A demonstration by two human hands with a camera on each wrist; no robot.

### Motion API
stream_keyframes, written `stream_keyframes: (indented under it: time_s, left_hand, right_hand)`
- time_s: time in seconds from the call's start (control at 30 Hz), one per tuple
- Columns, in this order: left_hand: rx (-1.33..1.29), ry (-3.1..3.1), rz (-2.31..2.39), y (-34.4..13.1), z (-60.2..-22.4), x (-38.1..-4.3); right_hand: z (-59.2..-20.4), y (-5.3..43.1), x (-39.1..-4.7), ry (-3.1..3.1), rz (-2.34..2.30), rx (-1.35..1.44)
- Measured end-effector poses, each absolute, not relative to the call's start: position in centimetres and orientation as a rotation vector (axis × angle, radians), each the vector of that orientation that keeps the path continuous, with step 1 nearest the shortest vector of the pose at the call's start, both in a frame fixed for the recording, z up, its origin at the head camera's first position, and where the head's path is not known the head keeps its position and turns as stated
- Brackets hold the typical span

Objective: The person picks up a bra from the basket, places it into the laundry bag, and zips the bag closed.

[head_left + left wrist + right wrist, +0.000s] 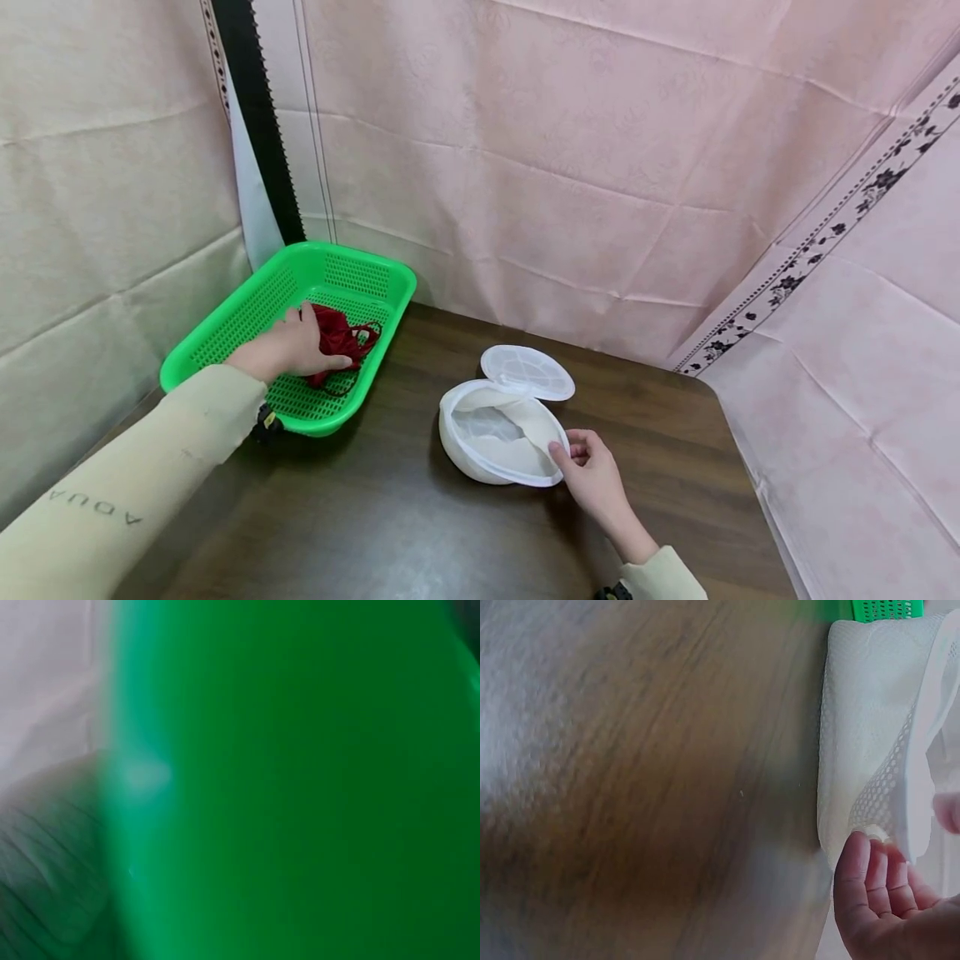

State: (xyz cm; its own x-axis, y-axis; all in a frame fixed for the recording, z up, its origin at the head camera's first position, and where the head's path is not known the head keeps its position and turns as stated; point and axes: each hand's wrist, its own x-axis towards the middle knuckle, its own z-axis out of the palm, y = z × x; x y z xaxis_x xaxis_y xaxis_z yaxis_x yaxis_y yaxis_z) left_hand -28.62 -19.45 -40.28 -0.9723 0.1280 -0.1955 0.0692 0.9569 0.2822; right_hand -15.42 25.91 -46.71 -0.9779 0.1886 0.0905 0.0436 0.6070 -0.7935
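Observation:
My left hand [294, 343] reaches into a green plastic basket [401, 287] and touches a bunched red garment with thin straps [339, 333]. Its thumb stands spread away from the fingers, with red fabric showing between them. The left wrist view is mostly filled by the blurred basket wall [300, 780]. With thumb and fingers, my right hand [596, 479] holds the rim of a white mesh laundry bag [472, 462]. The bag's mouth faces up, and its round lid [528, 372] is folded back at the far side. White mesh [870, 712] also shows beside the fingers in the right wrist view.
A dark wooden table [360, 500] carries the basket at the left and the bag near the middle. Pale fabric curtains [562, 167] hang behind the table and along both sides.

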Motion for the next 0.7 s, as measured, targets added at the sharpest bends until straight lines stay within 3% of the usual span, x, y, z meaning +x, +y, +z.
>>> stream_keyframes:
  time_s: [0.3, 0.7]
  left_hand:
    - [0.265, 2.932, 0.214, -18.5, -40.8, -29.1]
    - [0.387, 2.899, 0.302, -17.8, -43.5, -29.1]
  right_hand:
    - [-46.9, 26.3, -15.3, -2.59, 1.309, -0.237]
    - [-47.0, 26.2, -15.4, -2.6, 1.401, -0.182]
